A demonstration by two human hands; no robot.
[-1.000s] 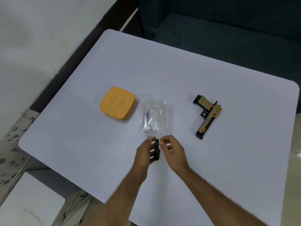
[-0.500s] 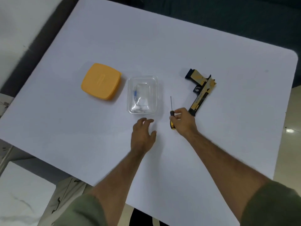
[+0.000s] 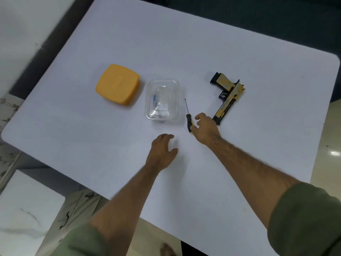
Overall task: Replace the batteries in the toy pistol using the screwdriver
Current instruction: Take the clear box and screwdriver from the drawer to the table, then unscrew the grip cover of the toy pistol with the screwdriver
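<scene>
The black and gold toy pistol (image 3: 227, 100) lies on the white table (image 3: 258, 163), muzzle towards me. A small screwdriver (image 3: 188, 117) with a black and yellow handle lies flat between the clear container and the pistol, tip pointing away. My right hand (image 3: 204, 130) sits just right of the handle with fingers loosely spread; the thumb is at the handle's near end and nothing is gripped. My left hand (image 3: 162, 150) hovers palm down in front of the container, fingers relaxed and holding nothing.
A clear plastic container (image 3: 162, 99) holds a small packet with something blue in it. Its orange lid (image 3: 118, 84) lies to the left. A dark sofa (image 3: 258, 19) runs behind the table's far edge.
The screwdriver went from both hands to the table right of the container. My right hand has loosened its hold on the handle, and my left hand has drawn back, holding nothing.
</scene>
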